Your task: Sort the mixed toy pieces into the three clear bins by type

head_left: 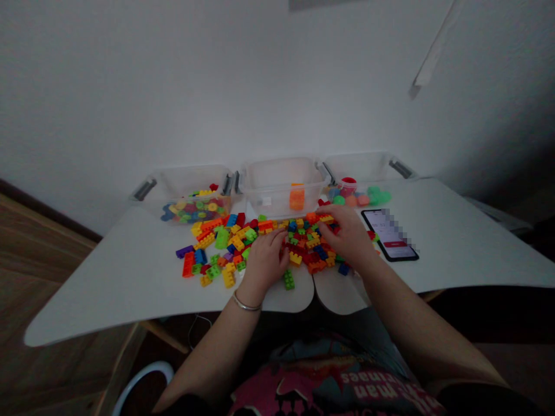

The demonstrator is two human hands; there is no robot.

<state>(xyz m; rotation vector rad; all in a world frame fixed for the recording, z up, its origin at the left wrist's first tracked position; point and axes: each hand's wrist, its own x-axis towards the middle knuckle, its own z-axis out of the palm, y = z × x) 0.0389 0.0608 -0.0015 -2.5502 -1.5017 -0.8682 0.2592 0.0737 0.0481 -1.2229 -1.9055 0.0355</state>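
Across the near edge of the white worktop (130, 283), the left hand (266, 260) and right hand (348, 234) reach palm-down, fingers part-curled, into coloured bricks (222, 238) spread roughly midway between the side edges; I can't tell whether either grips one.

The left hand (265, 261) touched the bricks (236, 241) toward six o'clock of their pile, the right hand (344, 232) toward three. Three bins (275, 188) stood from eleven to one o'clock; farther out, at three, lay a phone (385, 231).
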